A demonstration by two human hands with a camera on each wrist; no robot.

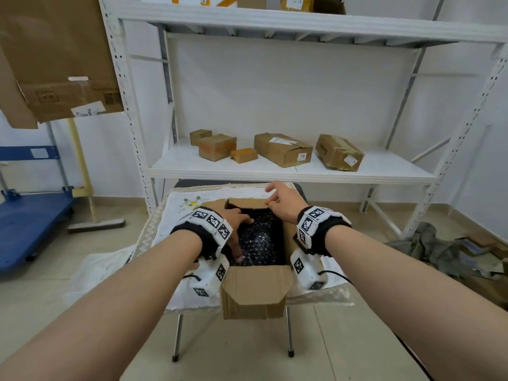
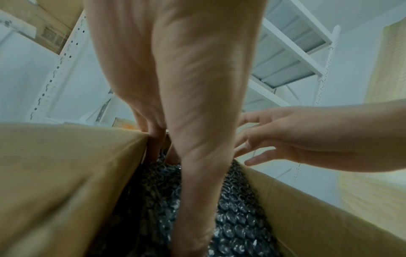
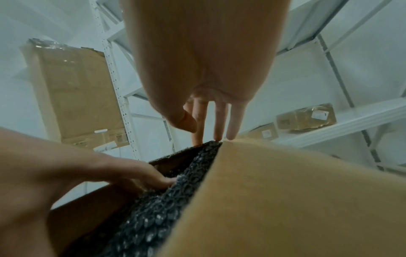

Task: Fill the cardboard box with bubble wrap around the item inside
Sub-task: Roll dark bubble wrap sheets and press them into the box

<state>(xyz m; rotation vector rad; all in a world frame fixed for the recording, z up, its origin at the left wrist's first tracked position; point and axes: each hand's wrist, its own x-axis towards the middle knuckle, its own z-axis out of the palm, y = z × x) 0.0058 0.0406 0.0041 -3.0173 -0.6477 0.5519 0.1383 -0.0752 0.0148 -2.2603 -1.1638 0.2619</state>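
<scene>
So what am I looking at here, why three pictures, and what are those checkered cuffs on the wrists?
No machine here: a person packs a cardboard box with bare hands. The cuffs are wrist cameras with patterned markers. The big picture comes from a head camera; the other two look along each hand. The box sits open on a cloth-covered table. The left hand reaches inside, its straight fingers pressing the dark bubble wrap down. The right hand reaches to the far flap, fingers straight, gripping nothing. The item inside is hidden under the wrap.
</scene>
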